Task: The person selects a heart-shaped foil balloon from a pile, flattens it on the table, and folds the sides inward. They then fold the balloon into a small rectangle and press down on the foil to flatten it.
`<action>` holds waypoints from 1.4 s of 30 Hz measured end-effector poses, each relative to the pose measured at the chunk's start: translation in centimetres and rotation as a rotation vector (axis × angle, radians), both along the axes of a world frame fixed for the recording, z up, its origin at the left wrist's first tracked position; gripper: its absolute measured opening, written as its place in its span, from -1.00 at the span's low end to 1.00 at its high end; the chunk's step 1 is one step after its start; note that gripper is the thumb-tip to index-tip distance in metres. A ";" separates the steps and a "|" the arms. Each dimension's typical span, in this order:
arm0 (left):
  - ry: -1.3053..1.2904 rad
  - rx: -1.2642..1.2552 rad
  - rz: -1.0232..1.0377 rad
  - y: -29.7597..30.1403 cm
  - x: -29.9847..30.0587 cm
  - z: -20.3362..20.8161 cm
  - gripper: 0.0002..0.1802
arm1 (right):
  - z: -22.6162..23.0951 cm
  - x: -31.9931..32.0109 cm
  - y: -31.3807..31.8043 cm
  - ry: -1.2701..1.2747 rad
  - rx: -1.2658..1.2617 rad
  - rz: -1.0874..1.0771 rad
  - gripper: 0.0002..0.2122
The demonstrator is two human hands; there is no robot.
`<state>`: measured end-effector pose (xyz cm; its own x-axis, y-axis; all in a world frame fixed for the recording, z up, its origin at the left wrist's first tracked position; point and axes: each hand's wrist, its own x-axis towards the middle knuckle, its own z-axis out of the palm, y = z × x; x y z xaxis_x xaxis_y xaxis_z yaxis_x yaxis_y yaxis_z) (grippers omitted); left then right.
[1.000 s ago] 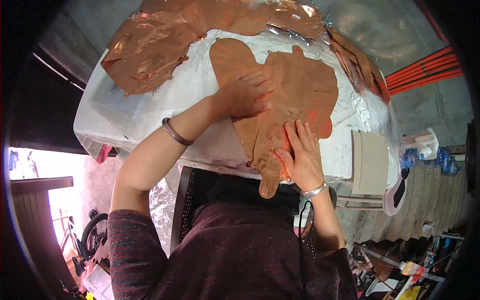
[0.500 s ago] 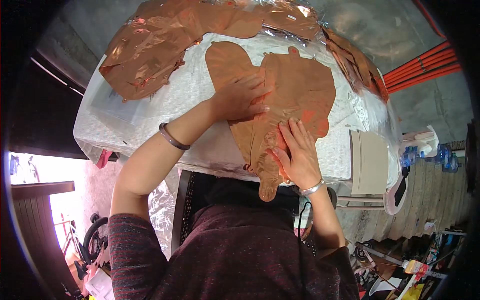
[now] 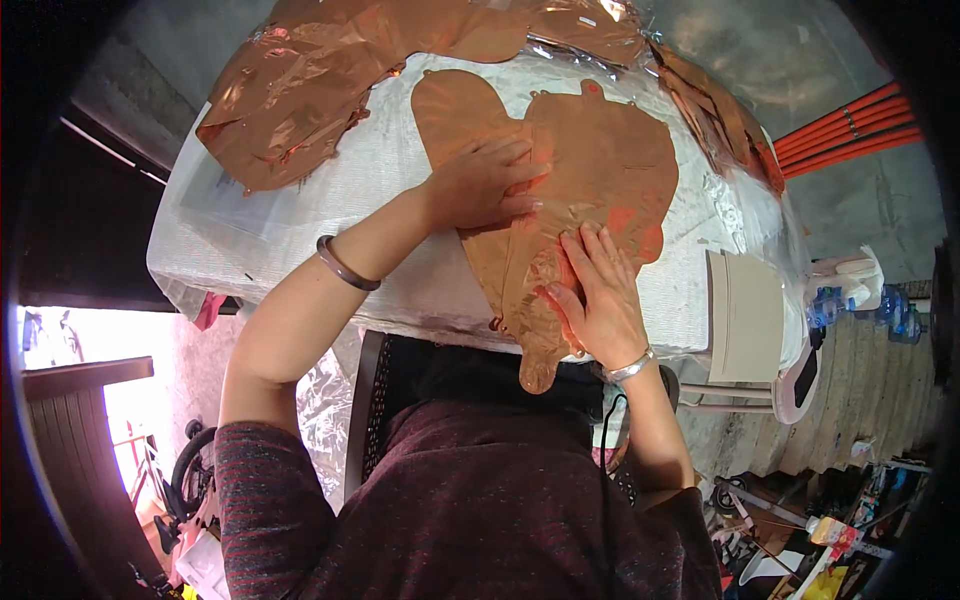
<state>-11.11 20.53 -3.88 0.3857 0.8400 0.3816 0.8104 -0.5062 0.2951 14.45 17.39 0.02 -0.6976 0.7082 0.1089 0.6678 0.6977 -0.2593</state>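
Note:
A flat, uninflated copper-coloured foil balloon [image 3: 600, 150] lies on the white-covered table [image 3: 330, 220], its narrow lower end hanging past the near edge. Across its left part rests my left hand [image 3: 485, 183], open, fingers pointing right and pressed lightly on the foil. My right hand [image 3: 605, 305] lies open and flat on the lower right of the balloon, fingers pointing away from me. Folds and creases in the foil show between the two hands. Neither hand grips anything that I can see.
More copper foil balloons [image 3: 300, 100] are heaped along the far left and back of the table. Another folded foil piece [image 3: 715, 120] lies at the far right. Beige card sheets [image 3: 745, 315] sit at the right edge. Orange pipes [image 3: 850, 125] run beyond the table.
The whole view has shifted slightly. Both hands stay flat on the balloon in nearly the same places, and the foil's upper right looks a little more spread.

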 end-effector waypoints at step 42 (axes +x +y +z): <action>0.055 0.037 0.051 0.4 0.2 -0.9 -0.44 | 0.2 -0.1 -0.1 0.014 0.014 -0.002 -0.45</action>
<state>-10.86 20.92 -4.74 0.3641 0.8449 0.3918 0.8499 -0.4735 0.2311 14.37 17.25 0.22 -0.6943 0.7080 0.1288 0.6656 0.6999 -0.2591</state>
